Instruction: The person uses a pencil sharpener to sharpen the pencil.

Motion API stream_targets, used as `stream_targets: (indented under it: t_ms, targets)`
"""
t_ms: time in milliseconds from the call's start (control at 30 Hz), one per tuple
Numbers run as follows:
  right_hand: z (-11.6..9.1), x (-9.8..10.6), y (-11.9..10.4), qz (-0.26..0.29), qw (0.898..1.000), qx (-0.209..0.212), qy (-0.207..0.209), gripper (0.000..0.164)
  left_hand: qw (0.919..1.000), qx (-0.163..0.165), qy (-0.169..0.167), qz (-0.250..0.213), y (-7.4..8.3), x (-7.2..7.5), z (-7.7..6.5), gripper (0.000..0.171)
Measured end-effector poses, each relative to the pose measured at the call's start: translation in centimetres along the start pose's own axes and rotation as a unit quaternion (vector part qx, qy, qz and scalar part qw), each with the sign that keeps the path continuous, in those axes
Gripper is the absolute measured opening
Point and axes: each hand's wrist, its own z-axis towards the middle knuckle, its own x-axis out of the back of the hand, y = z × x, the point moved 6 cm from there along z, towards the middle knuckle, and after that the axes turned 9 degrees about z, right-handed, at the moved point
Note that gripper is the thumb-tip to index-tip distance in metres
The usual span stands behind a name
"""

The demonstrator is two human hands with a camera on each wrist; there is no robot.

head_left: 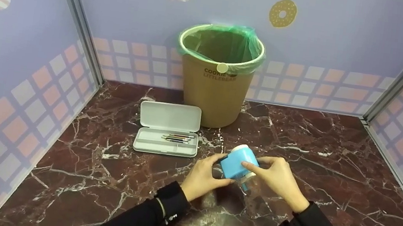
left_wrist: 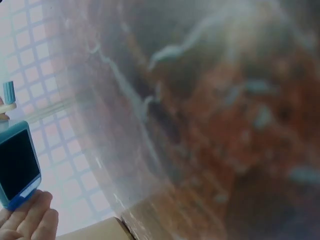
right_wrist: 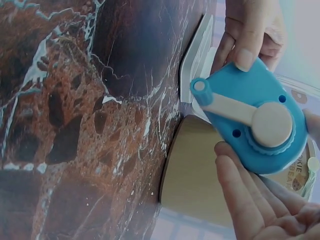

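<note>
Both hands hold a blue crank pencil sharpener [head_left: 235, 164] above the table in the head view. My left hand [head_left: 202, 177] grips its flat base end between thumb and fingers. On the rounded end, my right hand [head_left: 280, 179] has its thumb on top and its fingers at the far side. In the right wrist view, the white crank arm [right_wrist: 232, 110] with its blue knob [right_wrist: 201, 91] points towards the left thumb. The dark base face [left_wrist: 19, 165] of the sharpener shows in the left wrist view, with left fingers [left_wrist: 35, 215] below it.
An opened white pencil case [head_left: 166, 147] with several pencils [head_left: 178, 138] lies left of the hands. Behind stands a tan trash bin [head_left: 213, 95] lined with a green bag [head_left: 251, 43]. Patterned walls [head_left: 335, 41] border the dark marbled table [head_left: 327, 160].
</note>
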Motion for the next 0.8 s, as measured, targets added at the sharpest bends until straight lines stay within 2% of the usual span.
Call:
stream_targets:
  t_ms: [167, 333, 467, 633, 800]
  targets:
    - [-0.1, 0.3, -0.3, 0.01, 1.0, 0.0, -0.02, 0.057, 0.9999, -0.012, -0.001, -0.008, 0.2, 0.9, 0.3, 0.069]
    - [-0.1, 0.7, -0.4, 0.05, 0.996, 0.01, -0.069, 0.055, 0.9994, -0.028, -0.008, -0.019, 0.4, 1.9, 0.7, 0.067]
    - [-0.1, 1.2, -0.4, 0.089, 0.988, 0.042, -0.119, 0.055, 0.9968, -0.031, -0.024, -0.069, 0.3, 2.6, 1.0, 0.068]
    - [-0.5, 2.0, -0.6, 0.125, 0.972, 0.093, -0.174, 0.061, 0.9851, -0.014, -0.074, -0.155, -0.3, 2.7, 0.9, 0.065]
    - [-1.1, 2.4, -1.2, 0.099, 0.961, 0.161, -0.203, 0.069, 0.9686, -0.001, -0.15, -0.198, -0.7, 2.1, 0.5, 0.055]
